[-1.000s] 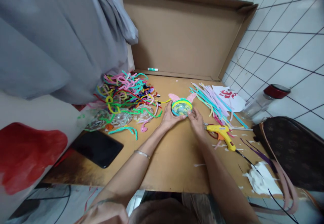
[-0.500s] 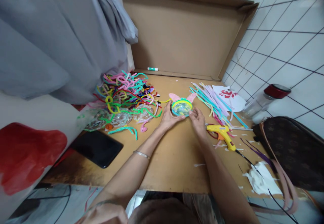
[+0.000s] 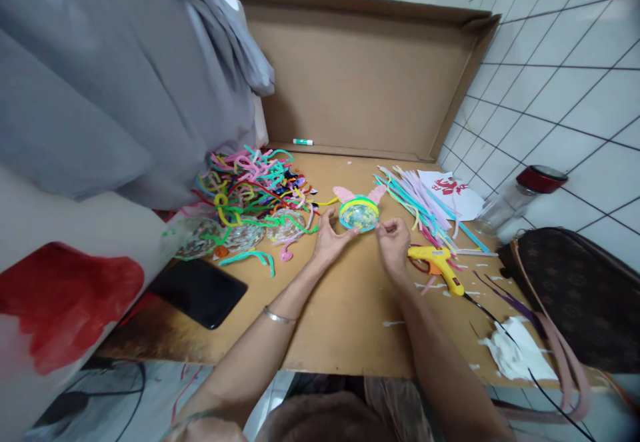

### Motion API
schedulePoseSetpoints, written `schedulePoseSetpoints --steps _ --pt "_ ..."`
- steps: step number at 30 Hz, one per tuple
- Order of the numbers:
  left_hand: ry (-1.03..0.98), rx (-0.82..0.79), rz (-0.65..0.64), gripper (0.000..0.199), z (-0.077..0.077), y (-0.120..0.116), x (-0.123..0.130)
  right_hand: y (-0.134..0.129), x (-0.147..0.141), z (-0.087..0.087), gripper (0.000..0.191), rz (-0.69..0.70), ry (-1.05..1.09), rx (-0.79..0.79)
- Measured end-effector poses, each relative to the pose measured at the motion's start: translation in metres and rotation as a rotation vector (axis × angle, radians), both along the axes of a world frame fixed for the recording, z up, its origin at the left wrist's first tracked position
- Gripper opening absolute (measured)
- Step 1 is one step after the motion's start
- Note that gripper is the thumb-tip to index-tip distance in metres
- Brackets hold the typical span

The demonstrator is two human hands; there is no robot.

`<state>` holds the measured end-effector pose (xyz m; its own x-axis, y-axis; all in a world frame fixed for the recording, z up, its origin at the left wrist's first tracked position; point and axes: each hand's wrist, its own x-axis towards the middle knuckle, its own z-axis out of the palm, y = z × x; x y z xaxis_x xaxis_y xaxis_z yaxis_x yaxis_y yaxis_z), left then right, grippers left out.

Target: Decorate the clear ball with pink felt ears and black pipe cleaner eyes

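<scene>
A: Where was the round piece (image 3: 360,214)?
B: On the table (image 3: 345,309), between the person's two hands. It had a yellow, green and blue rim, with pink ears (image 3: 376,195) at eleven and one o'clock.

A: And the left hand (image 3: 330,243)?
B: It stood at eight o'clock from the piece, its fingers spread and curved apart from the thumb. The thumb tip reached the lower rim; a silver bracelet (image 3: 279,315) circled that wrist.

A: The right hand (image 3: 395,243)?
B: At four o'clock, its fingers curled and their tips pinched together just beside the rim. Whether anything small sat between them could not be made out.

A: What lay around, counting from the piece with twelve farthest from the person?
B: A tangled pile of fuzzy sticks (image 3: 250,182) lay towards ten, straight ones (image 3: 423,202) towards two. A yellow glue gun (image 3: 434,255) lay at four, near the right hand.

A: And farther off?
B: A black tablet (image 3: 200,293) lay at eight, a clear bottle (image 3: 510,205) with a red lid stood near three, and a brown bag (image 3: 575,302) rested between three and four.
</scene>
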<state>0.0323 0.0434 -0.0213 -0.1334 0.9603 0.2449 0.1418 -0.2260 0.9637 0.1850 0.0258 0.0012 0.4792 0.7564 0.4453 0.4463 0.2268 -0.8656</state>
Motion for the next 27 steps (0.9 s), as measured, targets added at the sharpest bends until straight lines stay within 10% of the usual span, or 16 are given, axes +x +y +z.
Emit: schedulePoseSetpoints --steps 5,27 --pt "-0.051 0.059 0.223 0.031 0.015 -0.016 -0.004 -0.012 -0.007 0.012 0.049 0.002 -0.012 -0.002" --pt "-0.059 0.064 -0.194 0.014 0.026 -0.045 0.019 -0.026 -0.024 0.021 0.030 0.004 -0.173 0.104"
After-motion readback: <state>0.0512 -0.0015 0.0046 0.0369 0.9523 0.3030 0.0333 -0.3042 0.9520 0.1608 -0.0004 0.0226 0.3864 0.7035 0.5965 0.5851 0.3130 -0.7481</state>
